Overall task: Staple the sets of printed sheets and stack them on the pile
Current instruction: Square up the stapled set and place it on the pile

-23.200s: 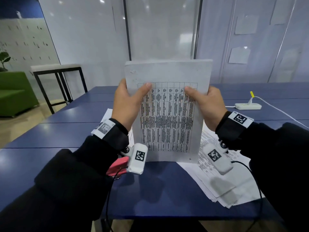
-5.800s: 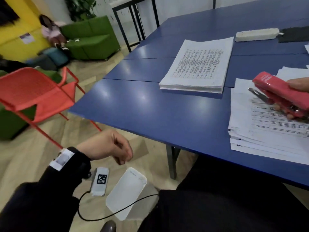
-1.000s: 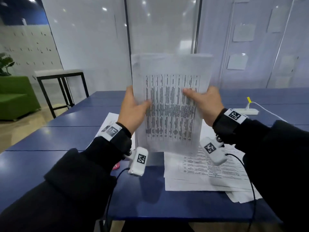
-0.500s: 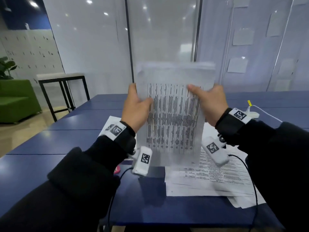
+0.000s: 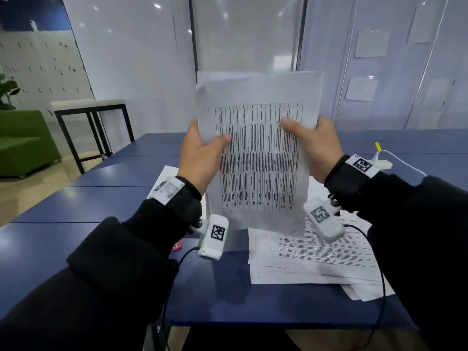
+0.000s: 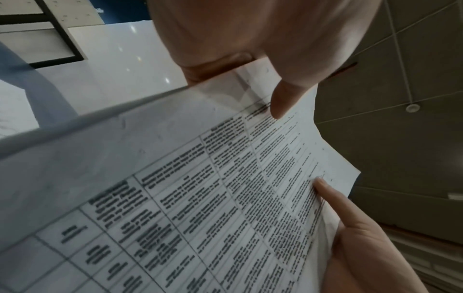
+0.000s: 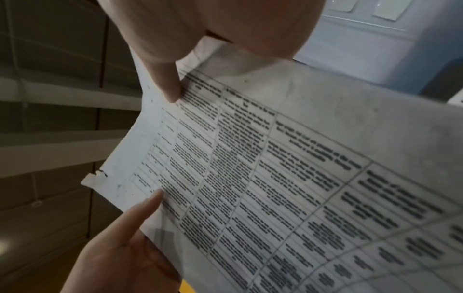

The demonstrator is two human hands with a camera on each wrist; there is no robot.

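Observation:
I hold a set of printed sheets (image 5: 258, 153) upright above the blue table (image 5: 106, 198), table-print side toward me. My left hand (image 5: 211, 146) grips its left edge with the thumb on the front. My right hand (image 5: 302, 134) grips the right edge the same way. In the left wrist view the sheets (image 6: 200, 178) sit under my left thumb (image 6: 280, 103). The right wrist view shows a torn corner (image 7: 94, 179) on the sheets (image 7: 275, 178). Loose printed sheets (image 5: 316, 257) lie below on the table. A white pile (image 5: 166, 173) shows behind my left wrist.
A bit of a red stapler (image 5: 177, 246) peeks out under my left forearm. A white power strip (image 5: 382, 163) with its cable lies at the back right. A black-framed stool (image 5: 88, 107) and a green sofa (image 5: 22, 143) stand left of the table.
The set dipped toward the table half a second ago and now stands slightly higher again. Both hands keep the same hold on its side edges.

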